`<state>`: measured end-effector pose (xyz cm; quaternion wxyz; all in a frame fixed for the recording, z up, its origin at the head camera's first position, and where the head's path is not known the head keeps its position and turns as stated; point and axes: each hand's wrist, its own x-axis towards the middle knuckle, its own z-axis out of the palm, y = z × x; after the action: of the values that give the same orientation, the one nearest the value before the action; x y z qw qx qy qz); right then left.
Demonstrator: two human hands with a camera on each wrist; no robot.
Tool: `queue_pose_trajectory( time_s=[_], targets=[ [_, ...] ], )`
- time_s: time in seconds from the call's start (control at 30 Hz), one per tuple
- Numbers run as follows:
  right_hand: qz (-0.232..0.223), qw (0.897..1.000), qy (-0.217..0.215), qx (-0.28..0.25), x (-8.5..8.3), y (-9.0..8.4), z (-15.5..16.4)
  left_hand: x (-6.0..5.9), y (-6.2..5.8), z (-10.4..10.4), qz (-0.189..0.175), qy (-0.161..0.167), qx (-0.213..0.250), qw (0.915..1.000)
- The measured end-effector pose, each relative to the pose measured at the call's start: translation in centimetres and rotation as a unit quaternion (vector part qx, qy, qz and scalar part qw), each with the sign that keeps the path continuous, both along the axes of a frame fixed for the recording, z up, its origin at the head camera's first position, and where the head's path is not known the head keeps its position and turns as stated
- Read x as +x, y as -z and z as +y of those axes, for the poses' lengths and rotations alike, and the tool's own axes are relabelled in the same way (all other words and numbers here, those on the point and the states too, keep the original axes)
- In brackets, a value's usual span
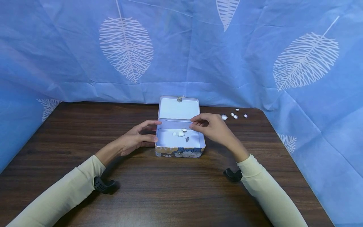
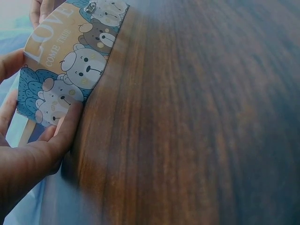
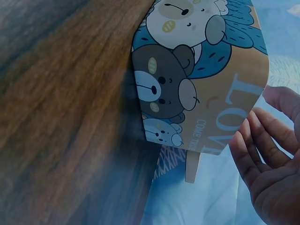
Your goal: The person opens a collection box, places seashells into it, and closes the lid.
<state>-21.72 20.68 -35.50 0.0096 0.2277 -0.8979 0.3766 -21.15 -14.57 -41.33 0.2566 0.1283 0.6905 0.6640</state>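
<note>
The tin box (image 1: 180,145) sits near the middle of the dark wooden table (image 1: 158,195), its lid (image 1: 178,108) swung up and back, its outer wall printed with cartoon bears. Starting at the left, the left hand (image 1: 136,138) rests against the box's left side, the thumb pressed to the lower wall and the other fingers loosely spread along the rim, not wrapped round anything. Inside the box lie a few small shells (image 1: 180,133), pale ones near the middle and a darker one just beside them. The right hand (image 1: 211,127) reaches over the box's right rim, fingertips drawn close together above the shells; I cannot tell whether they pinch anything. Further right, well apart from the box, a few loose shells (image 1: 234,115) lie on the wood near the blue leaf-print cloth (image 1: 255,56).
</note>
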Motion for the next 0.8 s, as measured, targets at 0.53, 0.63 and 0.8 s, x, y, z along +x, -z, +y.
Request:
queue_pose_trajectory(
  time_s=[0.53,0.63,0.8],
  targets=[
    [0.026,0.999,0.044,-0.002,-0.4,-0.3,2.6,0.1,0.0,-0.1,-0.004,0.0,0.0,1.0],
    [0.029,0.998,0.058,0.008,-0.8,-0.4,3.6,0.0,0.1,0.0,-0.005,0.001,0.0,1.0],
    [0.04,0.995,0.083,0.036,-1.9,-0.5,5.5,-0.1,0.0,0.0,-0.003,0.0,-0.001,1.0]
  ],
)
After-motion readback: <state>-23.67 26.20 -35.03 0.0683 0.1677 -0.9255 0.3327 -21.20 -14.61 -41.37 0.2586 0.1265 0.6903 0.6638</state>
